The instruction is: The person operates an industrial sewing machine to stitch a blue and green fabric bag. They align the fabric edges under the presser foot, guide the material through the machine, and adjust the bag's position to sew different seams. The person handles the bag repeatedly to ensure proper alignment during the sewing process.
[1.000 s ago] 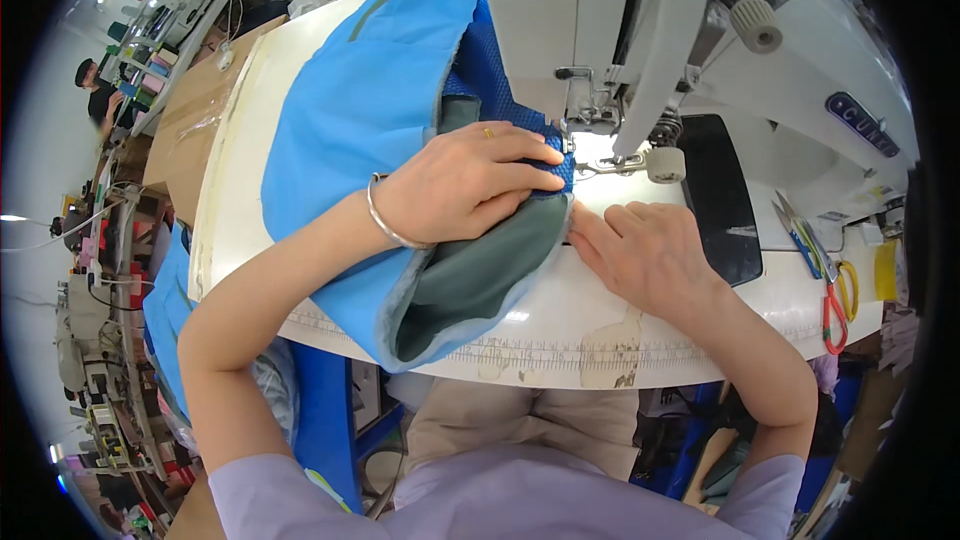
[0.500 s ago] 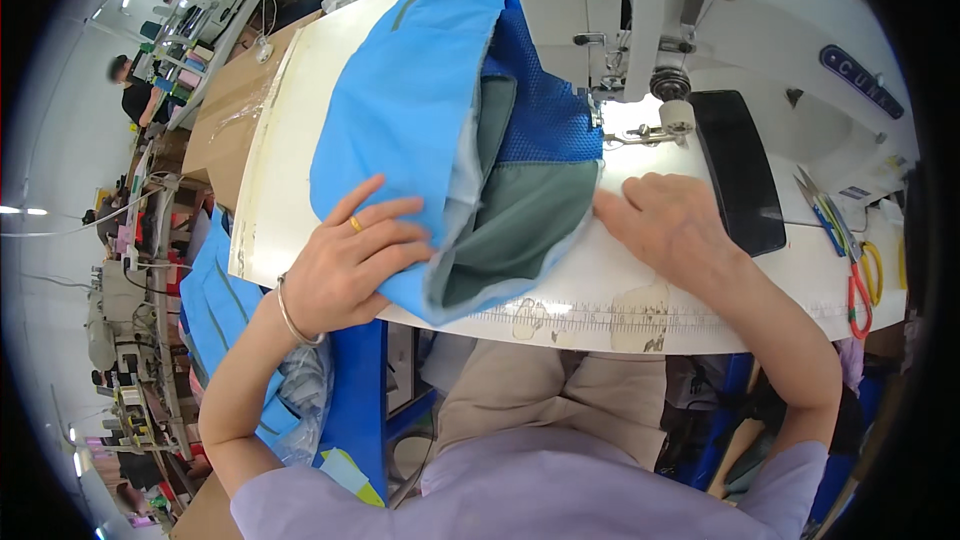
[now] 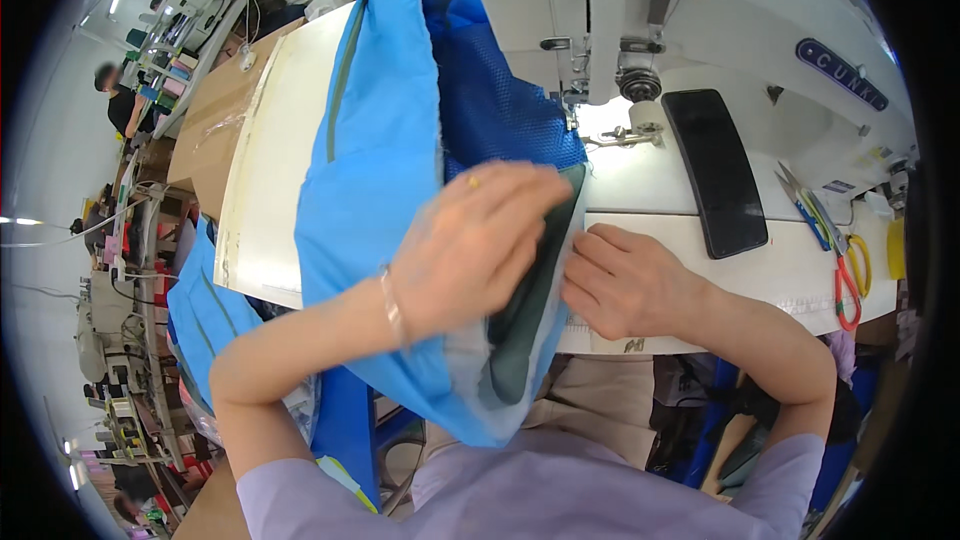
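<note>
A blue fabric piece with a darker blue mesh panel and a grey-green layer lies over the sewing machine table. Its mesh edge meets the presser foot of the white sewing machine. My left hand, wearing a ring and a bangle, passes over the fabric, its fingertips near the seam edge just below the foot. Motion smears it, so its grip is unclear. At the fabric's right edge, the fingers of my right hand are curled closed, pinching that edge.
A black phone-like slab lies right of the needle area. Scissors with red and yellow handles rest farther right. More blue fabric hangs beyond the table's left side. Cardboard borders the table, and a person is far left.
My left hand has swung right and up across the fabric toward the foot. My right hand has moved slightly lower, onto the edge. The fabric's lower end now hangs over the table's front.
</note>
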Tool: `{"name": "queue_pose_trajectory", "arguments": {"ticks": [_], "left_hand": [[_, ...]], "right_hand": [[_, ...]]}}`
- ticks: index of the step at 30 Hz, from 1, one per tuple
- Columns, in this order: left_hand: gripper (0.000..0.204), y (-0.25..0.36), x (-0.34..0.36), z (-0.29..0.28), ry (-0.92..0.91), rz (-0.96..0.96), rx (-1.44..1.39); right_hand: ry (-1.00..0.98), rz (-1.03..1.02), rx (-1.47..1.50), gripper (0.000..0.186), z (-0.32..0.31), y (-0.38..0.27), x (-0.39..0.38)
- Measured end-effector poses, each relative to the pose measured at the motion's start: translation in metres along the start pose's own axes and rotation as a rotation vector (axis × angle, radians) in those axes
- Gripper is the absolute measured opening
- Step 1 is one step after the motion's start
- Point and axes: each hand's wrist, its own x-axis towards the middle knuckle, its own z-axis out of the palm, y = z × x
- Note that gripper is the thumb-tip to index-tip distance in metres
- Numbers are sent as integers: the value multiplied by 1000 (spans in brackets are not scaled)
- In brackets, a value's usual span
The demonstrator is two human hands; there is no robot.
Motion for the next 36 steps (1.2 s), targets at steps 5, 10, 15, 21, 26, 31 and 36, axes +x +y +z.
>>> {"name": "queue_pose_trajectory", "arguments": {"ticks": [5,10,15,21,26,31,36], "left_hand": [[50,-43,2,10,-219,61,402],[53,-70,15,-8,-302,139,322],[55,-49,24,-13,-346,230,343],[62,-44,25,2,-273,340,282],[63,-44,20,9,-190,244,170],[65,-43,24,11,-249,217,181],[60,-46,26,17,-234,238,205]], "right_hand": [[-17,22,-10,20,4,-3,-5],[-31,38,-23,23,9,-9,0],[-75,41,-24,23,4,-10,2],[-43,69,23,22,7,-7,-2],[-55,64,51,20,6,-6,-2],[-58,40,36,19,5,-3,0],[-100,100,76,21,0,-6,1]]}}
